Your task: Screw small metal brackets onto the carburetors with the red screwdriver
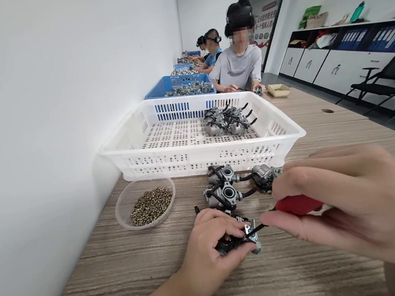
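Note:
My left hand (213,241) is closed around a small metal carburetor (253,242) with black parts, holding it against the wooden table. In my right hand (353,197) is a screwdriver with a red handle (300,204), gripped between thumb and fingers. Its dark shaft meets the carburetor near my left fingertips; the exact contact point is too small to make out. Just beyond my left hand lie two more carburetors (229,193) with black hoses. Another carburetor (263,177) sits to their right, partly behind my right hand.
A clear round bowl (121,212) of small brass-coloured screws (151,206) stands left of my left hand. Behind, a white perforated basket (202,156) holds several carburetors (228,120). Farther back are a blue crate (157,90) and people seated along the table. A white wall (30,145) borders the left side.

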A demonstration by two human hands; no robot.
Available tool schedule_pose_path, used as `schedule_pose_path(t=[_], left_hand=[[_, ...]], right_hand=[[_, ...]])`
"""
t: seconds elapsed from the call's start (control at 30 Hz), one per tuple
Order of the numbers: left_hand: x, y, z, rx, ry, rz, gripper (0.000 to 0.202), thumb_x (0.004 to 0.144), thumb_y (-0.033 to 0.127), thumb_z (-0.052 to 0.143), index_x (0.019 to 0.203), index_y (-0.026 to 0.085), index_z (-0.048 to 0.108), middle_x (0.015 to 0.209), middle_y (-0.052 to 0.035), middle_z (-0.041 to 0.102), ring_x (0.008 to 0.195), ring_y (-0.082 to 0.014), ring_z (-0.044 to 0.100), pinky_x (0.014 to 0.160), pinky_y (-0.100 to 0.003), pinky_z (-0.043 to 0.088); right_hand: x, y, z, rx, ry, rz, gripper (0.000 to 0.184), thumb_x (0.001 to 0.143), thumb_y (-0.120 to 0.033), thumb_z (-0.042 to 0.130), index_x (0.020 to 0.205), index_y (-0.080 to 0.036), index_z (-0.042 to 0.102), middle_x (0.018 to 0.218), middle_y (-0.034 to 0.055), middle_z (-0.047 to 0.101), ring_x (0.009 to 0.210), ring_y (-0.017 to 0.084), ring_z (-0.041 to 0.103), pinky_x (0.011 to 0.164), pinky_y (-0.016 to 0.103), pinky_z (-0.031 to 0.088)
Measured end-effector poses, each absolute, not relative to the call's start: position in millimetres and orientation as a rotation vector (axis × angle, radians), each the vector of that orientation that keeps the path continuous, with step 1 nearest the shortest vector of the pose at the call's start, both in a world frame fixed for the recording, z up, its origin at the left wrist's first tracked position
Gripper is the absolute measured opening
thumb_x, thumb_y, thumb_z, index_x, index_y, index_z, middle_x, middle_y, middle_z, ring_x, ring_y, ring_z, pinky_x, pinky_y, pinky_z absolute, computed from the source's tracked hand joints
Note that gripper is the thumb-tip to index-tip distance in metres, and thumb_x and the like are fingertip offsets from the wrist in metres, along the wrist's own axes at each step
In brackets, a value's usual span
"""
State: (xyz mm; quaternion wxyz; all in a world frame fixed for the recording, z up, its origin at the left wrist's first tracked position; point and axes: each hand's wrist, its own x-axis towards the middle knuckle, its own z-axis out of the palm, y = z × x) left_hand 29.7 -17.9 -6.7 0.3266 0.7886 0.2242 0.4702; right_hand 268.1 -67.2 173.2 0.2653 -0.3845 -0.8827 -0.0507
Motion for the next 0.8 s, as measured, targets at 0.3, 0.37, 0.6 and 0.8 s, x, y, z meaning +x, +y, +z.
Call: schedule_pose_path(t=[0.3,0.37,0.6,0.8], left_hand=[[29.0,-19.0,-9.9,2.046,0.576,1.239,0.022,0.097,0.031,0.097,0.108,0.026,0.078,0.111,-0.0009,0.091,0.101,-0.0239,0.080,0.096,-0.041,0.058],[28.2,-18.8,-9.8,2.058,0.578,1.230,0.021,0.099,0.031,0.095,0.113,0.027,0.079,0.110,-0.0009,0.090,0.101,-0.0236,0.079,0.096,-0.041,0.058],[27.5,-18.1,-11.3,2.094,0.565,1.258,0.017,0.101,0.029,0.093,0.106,0.027,0.077,0.107,-0.0011,0.090,0.100,-0.0237,0.079,0.096,-0.041,0.058],[28.3,-16.2,-14.0,2.107,0.541,1.284,0.017,0.100,0.026,0.092,0.107,0.028,0.076,0.109,-0.0013,0.090,0.100,-0.0248,0.079,0.095,-0.042,0.059]], right_hand=[[278.6,-78.9,180.6,-1.128,-2.439,0.139,0.021,0.112,-0.026,0.062,0.132,-0.031,0.064,0.125,0.0069,0.076,0.100,0.026,0.077,0.071,0.035,0.062],[276.4,-75.4,178.3,-1.064,-2.448,0.146,0.011,0.113,-0.028,0.067,0.124,-0.029,0.066,0.110,0.0047,0.076,0.086,0.023,0.072,0.065,0.035,0.056],[267.5,-64.4,167.7,-1.144,-2.335,-0.330,0.029,0.112,-0.042,0.075,0.096,-0.026,0.057,0.068,-0.0040,0.056,0.055,0.017,0.047,0.053,0.036,0.028],[274.4,-80.4,182.0,-1.188,-2.442,0.172,0.017,0.110,-0.024,0.065,0.125,-0.028,0.058,0.125,0.0066,0.074,0.098,0.023,0.073,0.071,0.034,0.057]])
